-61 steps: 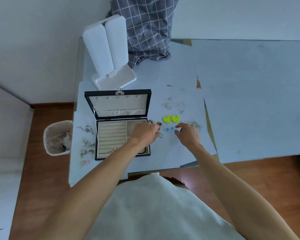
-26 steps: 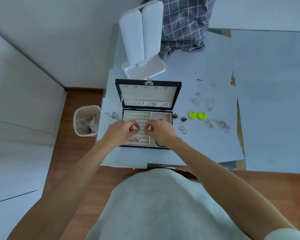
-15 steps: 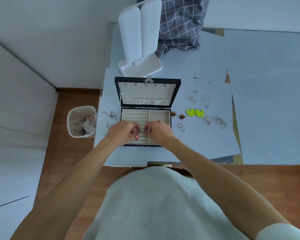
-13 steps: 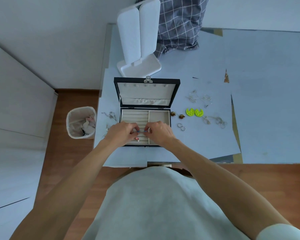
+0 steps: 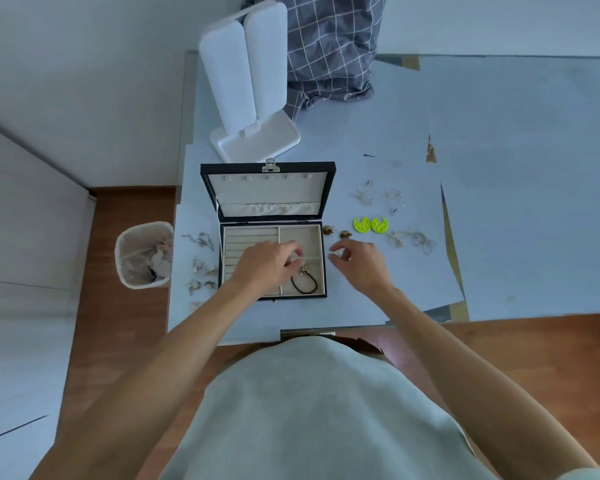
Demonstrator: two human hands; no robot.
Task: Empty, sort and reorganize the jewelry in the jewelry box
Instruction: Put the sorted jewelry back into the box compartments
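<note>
Left hand (image 5: 269, 268), fingers curled, grip unclear, over jewelry box (image 5: 321, 271); right hand (image 5: 359, 263) pinches small ring, frame centre, for sorting.

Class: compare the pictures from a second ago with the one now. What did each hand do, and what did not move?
The right hand left the ring rolls and moved right, out of the jewelry box, to the small hoops on the table. The left hand shifted right but stayed over the box. The yellow earrings and dark bracelet stayed put.
</note>
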